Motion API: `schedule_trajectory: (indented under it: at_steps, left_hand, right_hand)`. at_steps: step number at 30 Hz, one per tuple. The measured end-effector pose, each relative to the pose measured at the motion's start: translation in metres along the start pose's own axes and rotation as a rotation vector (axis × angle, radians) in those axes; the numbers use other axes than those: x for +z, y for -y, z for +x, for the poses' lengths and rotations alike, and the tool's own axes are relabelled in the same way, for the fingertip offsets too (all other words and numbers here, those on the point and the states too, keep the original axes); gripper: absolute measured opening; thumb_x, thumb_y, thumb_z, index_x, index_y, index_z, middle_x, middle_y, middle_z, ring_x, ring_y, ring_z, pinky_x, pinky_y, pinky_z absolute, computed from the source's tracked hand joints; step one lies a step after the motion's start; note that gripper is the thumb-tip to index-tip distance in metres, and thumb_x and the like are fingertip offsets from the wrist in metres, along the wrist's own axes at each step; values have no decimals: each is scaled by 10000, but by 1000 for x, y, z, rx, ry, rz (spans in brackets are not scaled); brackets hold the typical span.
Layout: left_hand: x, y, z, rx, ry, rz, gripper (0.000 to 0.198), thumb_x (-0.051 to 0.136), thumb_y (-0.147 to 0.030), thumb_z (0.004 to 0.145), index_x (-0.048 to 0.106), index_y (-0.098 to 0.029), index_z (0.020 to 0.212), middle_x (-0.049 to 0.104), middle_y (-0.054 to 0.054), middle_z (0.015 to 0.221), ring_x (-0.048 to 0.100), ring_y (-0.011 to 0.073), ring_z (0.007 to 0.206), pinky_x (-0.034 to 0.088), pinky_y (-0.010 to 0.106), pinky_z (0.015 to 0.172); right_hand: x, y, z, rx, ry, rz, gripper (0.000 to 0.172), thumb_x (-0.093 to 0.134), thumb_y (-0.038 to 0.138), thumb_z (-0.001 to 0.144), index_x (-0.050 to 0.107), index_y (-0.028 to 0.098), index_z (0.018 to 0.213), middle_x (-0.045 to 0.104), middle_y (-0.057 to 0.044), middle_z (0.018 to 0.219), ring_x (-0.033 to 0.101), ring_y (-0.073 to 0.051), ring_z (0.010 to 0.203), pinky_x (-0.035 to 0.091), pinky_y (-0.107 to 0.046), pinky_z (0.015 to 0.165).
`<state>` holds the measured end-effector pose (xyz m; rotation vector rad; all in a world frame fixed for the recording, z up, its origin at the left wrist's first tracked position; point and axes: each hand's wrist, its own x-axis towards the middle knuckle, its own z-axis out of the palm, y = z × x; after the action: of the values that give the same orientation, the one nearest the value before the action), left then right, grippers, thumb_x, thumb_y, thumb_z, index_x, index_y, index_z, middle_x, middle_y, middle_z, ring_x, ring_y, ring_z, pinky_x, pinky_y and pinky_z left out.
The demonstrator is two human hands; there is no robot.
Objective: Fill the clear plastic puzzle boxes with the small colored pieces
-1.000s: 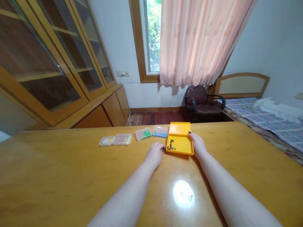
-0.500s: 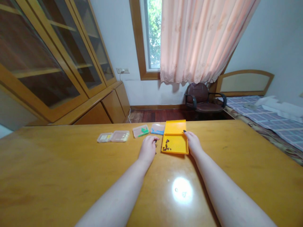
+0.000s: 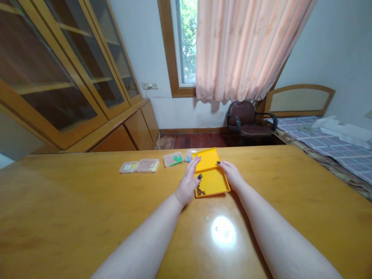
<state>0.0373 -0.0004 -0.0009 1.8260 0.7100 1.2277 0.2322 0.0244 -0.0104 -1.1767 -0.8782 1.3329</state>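
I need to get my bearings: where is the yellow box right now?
In the head view, the yellow box is just right of centre, toward the far edge of the table, between the left hand and right hand.

The yellow case (image 3: pixel 214 181) has been turned, its far half swung away from the right fingers (image 3: pixel 227 166) and toward the left fingers (image 3: pixel 191 168). The latter, bunched beside the case half a second ago, are now spread over its nearest edge, the thumb reaching above the tray. The small brown pieces (image 3: pixel 200 190) have been drawn closer together beneath that thumb. More of the box of blue pieces (image 3: pixel 188 156) is now covered, beside the left fingertips.
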Motion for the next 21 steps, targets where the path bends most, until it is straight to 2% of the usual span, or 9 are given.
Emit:
schedule_trajectory:
  at_steps: [2,5,8,10,13,15,17,19,21]
  left_hand:
    - [1,1,0,-45,-22,-214,611,344,-535,844,183,-288,1378,130,18,1474,102,209,1351,111,388,1109]
    - [7,0,0,-117,-70,-451,601,238,-578,848,168,-309,1381,53,-39,1486,52,179,1357,69,357,1118]
    - [12,-3,1,-157,-69,-560,626,122,-602,846,232,-279,1371,114,-34,1478,70,165,1355,78,328,1119]
    - [11,-2,3,-170,-55,-534,633,98,-592,853,267,-253,1360,181,-6,1464,117,163,1349,125,324,1113]
    - [3,3,6,-150,-111,-258,525,284,-508,868,370,-209,1290,314,59,1406,256,190,1305,231,345,1074]
    - [-7,4,8,-171,-205,86,383,391,-397,851,477,-184,1158,464,90,1271,416,201,1186,327,353,1002]
    - [-15,2,9,-268,-274,470,256,396,-305,844,520,-174,1026,557,88,1086,518,191,1021,398,345,904]
    - [-16,-3,8,-394,-249,835,207,417,-281,828,519,-162,965,569,93,985,533,209,957,411,357,850]
    - [-11,-10,5,-523,-158,1130,252,461,-342,806,514,-140,947,561,123,961,530,258,953,413,392,811]
  right_hand:
    - [-2,-1,2,3,-5,-7,271,663,389,581,619,175,743,668,-20,687,609,-188,630,457,-288,608]
    - [-2,-2,2,10,10,-5,268,663,380,585,621,170,746,667,-25,684,611,-188,623,457,-288,599]
    - [-1,-2,1,19,28,8,264,662,375,589,621,168,746,668,-28,686,613,-189,617,462,-290,592]
    - [0,-1,0,20,29,12,259,663,370,590,621,167,746,671,-31,692,616,-191,623,469,-294,597]
    - [-2,-1,1,6,-6,36,249,662,357,590,622,167,746,675,-34,702,623,-199,637,482,-303,609]
    - [-6,-1,5,-4,-67,80,233,655,344,596,620,172,749,677,-35,712,631,-209,658,496,-318,629]
    - [-12,-2,11,-20,-142,143,216,641,327,606,616,178,760,681,-33,730,638,-218,689,509,-337,660]
    - [-18,-4,17,-49,-202,200,206,620,319,624,610,183,778,682,-30,756,642,-219,719,519,-349,682]
    - [-22,-7,23,-84,-238,230,197,599,321,642,602,188,788,681,-25,764,643,-215,741,527,-346,684]
